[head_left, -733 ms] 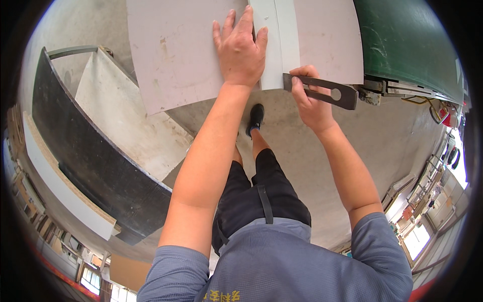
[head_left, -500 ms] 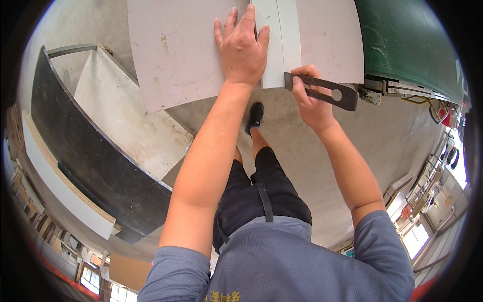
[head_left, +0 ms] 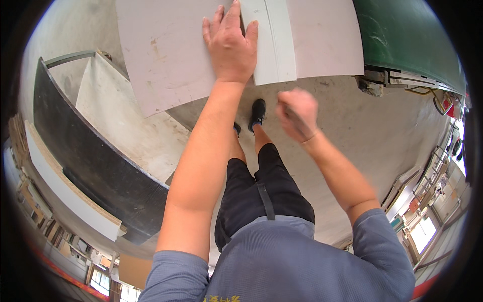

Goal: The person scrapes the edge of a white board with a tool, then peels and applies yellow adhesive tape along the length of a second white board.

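Note:
My left hand [head_left: 232, 53] lies flat on a pale pinkish board [head_left: 166, 65], fingers stretched forward and thumb apart, beside a long white strip [head_left: 274, 45]. A thin line runs along this strip, and a dark gap shows at its left edge near my thumb. My right hand [head_left: 303, 108], smeared by motion, is closed in a fist just off the near edge of the board. In it is a dark flat plane iron [head_left: 298, 122], now seen nearly edge-on and mostly hidden by the fingers; its slot and round hole showed earlier.
A dark green surface [head_left: 407, 38] with metal parts under its edge stands at the far right. On the left are a curved black panel [head_left: 95, 151], a pale sheet [head_left: 121, 110] and a white-faced chipboard strip [head_left: 75, 189]. Concrete floor [head_left: 347, 121] lies below.
My right hand has drawn back from the strip's near end toward me and turned, so the plane iron no longer shows its flat face. My left hand stays on the board as the view shifts slightly.

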A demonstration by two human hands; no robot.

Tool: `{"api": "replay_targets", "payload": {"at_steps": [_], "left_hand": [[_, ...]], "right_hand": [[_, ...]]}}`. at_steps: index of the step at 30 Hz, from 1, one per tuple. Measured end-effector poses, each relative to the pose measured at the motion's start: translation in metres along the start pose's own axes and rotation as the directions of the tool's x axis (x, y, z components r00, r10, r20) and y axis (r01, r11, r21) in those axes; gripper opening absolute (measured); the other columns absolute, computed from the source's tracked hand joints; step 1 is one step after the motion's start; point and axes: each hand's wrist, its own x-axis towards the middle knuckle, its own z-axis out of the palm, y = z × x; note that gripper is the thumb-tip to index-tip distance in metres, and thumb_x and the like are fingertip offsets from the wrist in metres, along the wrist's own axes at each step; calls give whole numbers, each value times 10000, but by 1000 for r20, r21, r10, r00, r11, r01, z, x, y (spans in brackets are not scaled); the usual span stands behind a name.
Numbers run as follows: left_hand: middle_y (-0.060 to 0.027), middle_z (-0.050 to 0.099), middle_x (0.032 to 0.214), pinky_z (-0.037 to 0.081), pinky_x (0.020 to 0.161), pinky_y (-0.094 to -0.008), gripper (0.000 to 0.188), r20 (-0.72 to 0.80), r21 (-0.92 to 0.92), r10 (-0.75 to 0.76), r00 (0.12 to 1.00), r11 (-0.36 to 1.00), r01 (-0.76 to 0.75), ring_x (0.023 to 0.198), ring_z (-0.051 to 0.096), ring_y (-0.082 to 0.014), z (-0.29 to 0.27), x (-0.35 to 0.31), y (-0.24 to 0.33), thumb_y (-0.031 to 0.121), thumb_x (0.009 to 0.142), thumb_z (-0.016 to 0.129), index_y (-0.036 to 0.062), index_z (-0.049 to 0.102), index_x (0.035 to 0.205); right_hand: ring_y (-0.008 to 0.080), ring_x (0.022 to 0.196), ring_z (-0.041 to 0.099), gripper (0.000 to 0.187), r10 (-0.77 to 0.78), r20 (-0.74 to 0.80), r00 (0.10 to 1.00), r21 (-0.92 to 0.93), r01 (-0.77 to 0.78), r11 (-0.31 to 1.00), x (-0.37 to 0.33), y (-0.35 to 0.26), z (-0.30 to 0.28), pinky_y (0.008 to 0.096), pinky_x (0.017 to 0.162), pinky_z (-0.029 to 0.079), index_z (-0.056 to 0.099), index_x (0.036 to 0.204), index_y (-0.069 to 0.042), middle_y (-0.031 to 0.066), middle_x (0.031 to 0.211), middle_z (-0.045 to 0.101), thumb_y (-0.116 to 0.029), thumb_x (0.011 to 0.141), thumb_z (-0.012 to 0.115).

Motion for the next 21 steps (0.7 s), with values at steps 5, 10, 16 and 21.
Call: {"api": "replay_targets", "payload": {"at_steps": [5,10,16,21], "left_hand": [[-227,549,1496,204,1260,-552,707,20,71,1,1000,997,-2,1455,436,-380,18,-5,-15,441,981,659,1,481,1505],[-264,385,1607,189,1257,-561,634,126,8,-132,983,991,132,1539,242,-450,3,0,-1,432,923,733,-40,603,1326],[-297,362,1607,162,1255,-596,519,109,-19,-150,983,988,153,1535,221,-496,7,-20,-5,356,891,775,-38,605,1183],[-272,314,1640,125,1268,-613,458,168,-13,-196,966,980,201,1563,171,-484,-10,-70,26,294,863,790,0,574,1140]], "right_hand": [[383,928,699,201,422,375,825,77,-482,873,-146,15,-2,426,810,570,708,1063,-53,184,966,714,-104,878,766],[264,788,700,235,453,159,877,302,-480,824,-25,11,-92,358,713,541,668,1047,-3,140,861,703,-75,852,775],[227,765,695,423,522,-17,853,260,-501,826,101,76,-92,372,681,543,595,1098,35,133,806,695,-128,798,844],[406,956,672,426,498,-128,858,-96,-511,854,108,79,-88,498,854,535,616,1128,16,222,1005,688,-241,849,808]]}}
